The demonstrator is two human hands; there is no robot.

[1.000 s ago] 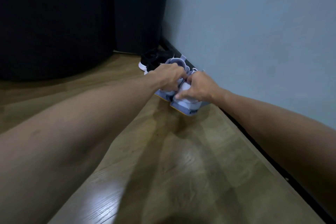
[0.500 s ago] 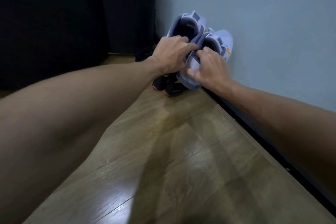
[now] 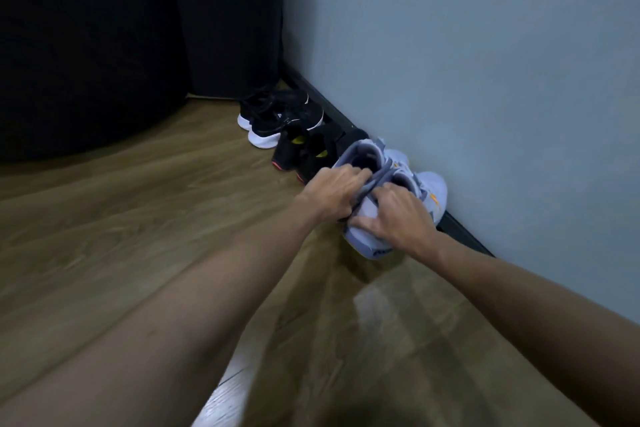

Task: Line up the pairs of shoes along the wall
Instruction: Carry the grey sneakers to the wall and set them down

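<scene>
A pair of pale lilac-grey sneakers (image 3: 426, 184) with orange marks sits toes toward the grey wall (image 3: 485, 80), heels toward me. My left hand (image 3: 332, 194) grips the heel collar of the left sneaker. My right hand (image 3: 398, 218) clasps the heel of the right one. Whether the soles rest on the floor I cannot tell. Beyond them a black pair with yellow insoles and red soles (image 3: 304, 152) stands by the wall. Farther back is a black pair with white soles (image 3: 277, 118).
A black skirting board (image 3: 460, 229) runs along the foot of the wall. A dark curtain (image 3: 138, 28) hangs at the far corner and left. The wooden floor (image 3: 138, 218) stretches out to the left and toward me.
Both hands carried the lilac sneakers from up in the air down to the wall, to the near side of the black pair with yellow insoles. The view shifted and shows more of the row.
</scene>
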